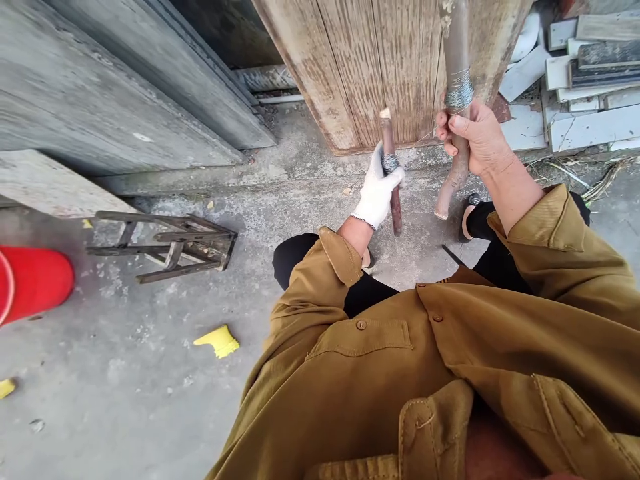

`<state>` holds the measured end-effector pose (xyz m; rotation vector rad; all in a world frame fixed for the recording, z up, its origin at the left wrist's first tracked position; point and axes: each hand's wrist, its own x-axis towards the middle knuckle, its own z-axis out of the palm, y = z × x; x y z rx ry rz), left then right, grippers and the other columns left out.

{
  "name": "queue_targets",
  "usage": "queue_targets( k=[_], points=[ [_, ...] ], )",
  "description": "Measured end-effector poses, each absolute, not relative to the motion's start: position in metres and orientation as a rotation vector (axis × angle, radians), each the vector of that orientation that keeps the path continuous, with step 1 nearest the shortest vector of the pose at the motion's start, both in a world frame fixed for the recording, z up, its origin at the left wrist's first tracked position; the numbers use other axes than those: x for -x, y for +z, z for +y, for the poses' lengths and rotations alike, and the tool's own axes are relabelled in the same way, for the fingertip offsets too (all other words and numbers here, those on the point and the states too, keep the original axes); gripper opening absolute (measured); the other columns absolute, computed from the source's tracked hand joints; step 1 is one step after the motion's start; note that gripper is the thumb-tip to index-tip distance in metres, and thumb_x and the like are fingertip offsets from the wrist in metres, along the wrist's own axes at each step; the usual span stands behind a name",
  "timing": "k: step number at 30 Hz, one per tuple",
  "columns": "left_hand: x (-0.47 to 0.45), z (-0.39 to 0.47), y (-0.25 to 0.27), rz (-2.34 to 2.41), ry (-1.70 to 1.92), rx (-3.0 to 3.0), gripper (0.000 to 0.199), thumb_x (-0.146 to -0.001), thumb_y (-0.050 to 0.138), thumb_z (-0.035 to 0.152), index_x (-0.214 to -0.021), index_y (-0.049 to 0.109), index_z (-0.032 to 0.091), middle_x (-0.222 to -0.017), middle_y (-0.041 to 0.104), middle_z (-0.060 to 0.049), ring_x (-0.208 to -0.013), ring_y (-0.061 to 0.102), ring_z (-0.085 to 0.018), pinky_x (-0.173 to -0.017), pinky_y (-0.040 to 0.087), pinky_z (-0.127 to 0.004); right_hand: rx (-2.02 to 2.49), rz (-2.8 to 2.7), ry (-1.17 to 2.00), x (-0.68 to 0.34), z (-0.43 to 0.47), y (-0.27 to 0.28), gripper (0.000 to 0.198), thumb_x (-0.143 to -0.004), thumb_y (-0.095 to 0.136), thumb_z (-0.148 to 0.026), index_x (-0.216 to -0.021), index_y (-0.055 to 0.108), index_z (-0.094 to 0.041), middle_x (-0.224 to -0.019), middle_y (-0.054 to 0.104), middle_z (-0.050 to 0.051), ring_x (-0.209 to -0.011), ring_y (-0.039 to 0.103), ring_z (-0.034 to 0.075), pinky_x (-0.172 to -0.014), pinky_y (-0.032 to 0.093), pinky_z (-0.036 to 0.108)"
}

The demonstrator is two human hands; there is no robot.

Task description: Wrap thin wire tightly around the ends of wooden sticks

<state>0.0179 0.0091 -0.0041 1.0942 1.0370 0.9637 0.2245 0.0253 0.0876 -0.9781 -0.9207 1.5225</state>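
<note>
My left hand (377, 188), in a white glove, is closed round a short wooden stick (395, 207) with a coil of thin wire (390, 163) wound about its middle. The stick stands nearly upright in view, its pale cut end at the top. My bare right hand (477, 137) grips a thicker wooden branch (456, 40) that bends near its lower end. Silvery wire (459, 91) is wrapped in many turns round this branch, just above my fingers. A thin strand of wire (426, 137) runs between the two hands.
Wooden boards (370, 73) lean ahead of me, beside grey planks (125, 80). A small wooden frame stool (175, 247) lies on the concrete floor at left, near a red bucket (40, 283) and a yellow scrap (219, 341). Stacked tiles (595, 127) stand at the right.
</note>
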Motion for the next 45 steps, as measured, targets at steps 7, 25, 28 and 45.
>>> queue_targets(
  k=[7, 25, 28, 45],
  points=[
    [-0.013, 0.015, 0.013, 0.903, 1.014, -0.759, 0.039, -0.104, 0.055, 0.051, -0.130, 0.061, 0.023, -0.113, 0.072, -0.008, -0.099, 0.074, -0.022, -0.082, 0.063, -0.036, 1.014, -0.872, 1.405, -0.224, 0.028, 0.083, 0.045, -0.060, 0.093, -0.031, -0.092, 0.063, -0.026, -0.086, 0.065, 0.001, -0.088, 0.059, 0.018, -0.052, 0.034, 0.027],
    [-0.019, 0.022, 0.012, 0.878, 1.167, -0.940, 0.056, -0.087, 0.080, 0.056, -0.130, 0.063, 0.024, -0.131, 0.068, -0.008, -0.142, 0.055, -0.031, -0.120, 0.044, -0.049, 1.319, -1.602, 1.231, -0.208, 0.030, 0.048, 0.053, -0.066, 0.091, -0.029, -0.108, 0.059, -0.023, -0.088, 0.064, 0.002, -0.091, 0.069, 0.025, -0.069, 0.060, 0.036],
    [-0.016, 0.027, 0.013, 0.949, 1.118, -1.114, 0.065, -0.085, 0.082, 0.057, -0.137, 0.060, 0.026, -0.135, 0.067, -0.008, -0.145, 0.052, -0.032, -0.119, 0.044, -0.049, 1.363, -1.584, 1.314, -0.211, 0.027, 0.059, 0.051, -0.064, 0.092, -0.025, -0.105, 0.062, -0.024, -0.084, 0.065, 0.001, -0.081, 0.067, 0.022, -0.063, 0.059, 0.033],
    [0.017, 0.029, 0.016, 0.885, 0.385, -2.112, 0.071, -0.080, 0.065, 0.003, -0.148, 0.059, 0.020, -0.145, 0.065, -0.013, -0.138, 0.058, -0.031, -0.123, 0.040, -0.048, 1.265, -1.040, 1.423, -0.256, 0.046, 0.085, 0.042, -0.071, 0.081, -0.025, -0.100, 0.050, -0.027, -0.078, 0.073, -0.004, -0.055, 0.041, 0.010, -0.053, 0.029, 0.030]
  ],
)
